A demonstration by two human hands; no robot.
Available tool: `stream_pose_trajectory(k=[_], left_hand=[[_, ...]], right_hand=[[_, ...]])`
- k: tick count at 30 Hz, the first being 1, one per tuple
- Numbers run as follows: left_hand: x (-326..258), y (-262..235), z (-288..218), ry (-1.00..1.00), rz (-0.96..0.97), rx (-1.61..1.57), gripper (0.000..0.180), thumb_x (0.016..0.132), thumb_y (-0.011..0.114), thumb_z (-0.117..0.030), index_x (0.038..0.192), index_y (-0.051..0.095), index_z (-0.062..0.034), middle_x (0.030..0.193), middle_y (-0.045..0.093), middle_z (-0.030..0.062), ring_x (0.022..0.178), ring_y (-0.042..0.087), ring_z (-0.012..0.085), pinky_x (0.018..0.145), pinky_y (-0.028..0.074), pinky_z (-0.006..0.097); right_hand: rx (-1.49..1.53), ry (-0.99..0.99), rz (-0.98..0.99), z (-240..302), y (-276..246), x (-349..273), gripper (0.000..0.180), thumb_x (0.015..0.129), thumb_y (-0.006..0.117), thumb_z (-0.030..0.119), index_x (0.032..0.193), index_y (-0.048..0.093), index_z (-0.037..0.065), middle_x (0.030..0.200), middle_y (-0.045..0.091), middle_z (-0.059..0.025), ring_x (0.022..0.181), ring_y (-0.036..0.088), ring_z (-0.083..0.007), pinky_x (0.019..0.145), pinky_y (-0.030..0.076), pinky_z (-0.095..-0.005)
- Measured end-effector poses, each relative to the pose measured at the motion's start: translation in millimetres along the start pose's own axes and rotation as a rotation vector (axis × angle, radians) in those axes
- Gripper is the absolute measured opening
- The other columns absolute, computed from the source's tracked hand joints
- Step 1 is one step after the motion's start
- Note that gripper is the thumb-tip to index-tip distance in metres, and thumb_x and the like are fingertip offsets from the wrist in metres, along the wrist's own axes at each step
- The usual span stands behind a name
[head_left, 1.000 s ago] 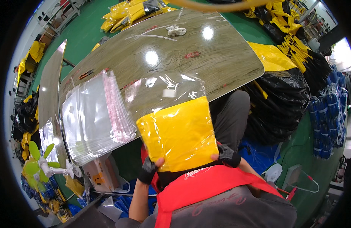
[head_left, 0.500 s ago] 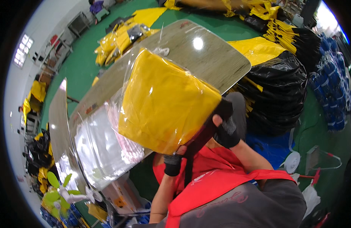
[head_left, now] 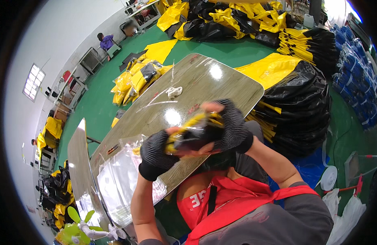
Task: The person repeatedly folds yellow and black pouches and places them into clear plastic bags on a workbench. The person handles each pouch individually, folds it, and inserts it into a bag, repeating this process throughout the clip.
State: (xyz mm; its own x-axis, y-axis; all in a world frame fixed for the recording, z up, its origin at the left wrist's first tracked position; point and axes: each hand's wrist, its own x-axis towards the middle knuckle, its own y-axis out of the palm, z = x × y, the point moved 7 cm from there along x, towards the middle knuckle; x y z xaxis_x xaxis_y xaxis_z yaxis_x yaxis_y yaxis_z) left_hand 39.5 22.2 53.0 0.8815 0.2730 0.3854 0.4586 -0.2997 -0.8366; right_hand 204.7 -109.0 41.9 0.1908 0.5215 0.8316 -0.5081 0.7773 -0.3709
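Both my hands, in dark fingerless work gloves, grip a yellow-and-black folded package in clear plastic [head_left: 192,136] above the near part of the wood-patterned table [head_left: 196,85]. My left hand [head_left: 158,153] is closed on its left end, while my right hand [head_left: 233,128] wraps the right end and top. Motion blurs the package a little, and my fingers cover much of it. Beside my left hand lies a stack of clear plastic bags [head_left: 119,179]. A crumpled white scrap [head_left: 174,92] rests farther back on the tabletop.
Bagged yellow packages [head_left: 135,81] lie on the green floor beyond the table. A large black-and-yellow pile [head_left: 298,110] stands close on the right, with blue bundles [head_left: 356,77] behind. A green-bladed fan [head_left: 76,230] sits lower left. Someone in purple [head_left: 106,42] is far off.
The package was held up with its broad yellow face showing; now it is lower, edge-on and compressed between my hands. My hands have moved forward over the table, and my view has shifted.
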Motion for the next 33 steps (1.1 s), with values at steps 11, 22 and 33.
stream_pose_trajectory(k=[11,22,33], left_hand=[[-56,5,56,-0.398,-0.705,-0.686,0.08,0.081,0.064,-0.056,0.132,0.043,0.0028,0.119,0.057,0.0119,0.109,0.055,0.0224,0.099,0.039,0.034],[-96,-12,42,-0.534,-0.793,-0.774,0.045,0.097,0.047,-0.033,0.121,0.058,0.0036,0.092,0.062,0.0069,0.082,0.059,0.0125,0.076,0.046,0.025],[-78,-70,26,-0.478,-0.844,-0.662,0.045,0.097,0.049,-0.033,0.121,0.06,0.0036,0.115,0.062,0.0123,0.108,0.056,0.0191,0.096,0.042,0.031]], right_hand=[[1.144,0.961,-0.336,-75,37,-39,0.017,0.084,0.063,0.012,0.097,0.063,0.001,0.092,0.063,-0.0024,0.088,0.058,-0.011,0.078,0.045,-0.0224],[0.631,0.888,0.308,-82,50,-45,0.027,0.086,0.066,0.014,0.107,0.068,-0.003,0.09,0.07,-0.0064,0.082,0.062,-0.0105,0.077,0.049,-0.0236],[0.431,0.392,-0.051,-17,4,42,0.019,0.091,0.06,0.014,0.096,0.069,-0.002,0.087,0.071,-0.0103,0.079,0.065,-0.0132,0.073,0.051,-0.0271]])
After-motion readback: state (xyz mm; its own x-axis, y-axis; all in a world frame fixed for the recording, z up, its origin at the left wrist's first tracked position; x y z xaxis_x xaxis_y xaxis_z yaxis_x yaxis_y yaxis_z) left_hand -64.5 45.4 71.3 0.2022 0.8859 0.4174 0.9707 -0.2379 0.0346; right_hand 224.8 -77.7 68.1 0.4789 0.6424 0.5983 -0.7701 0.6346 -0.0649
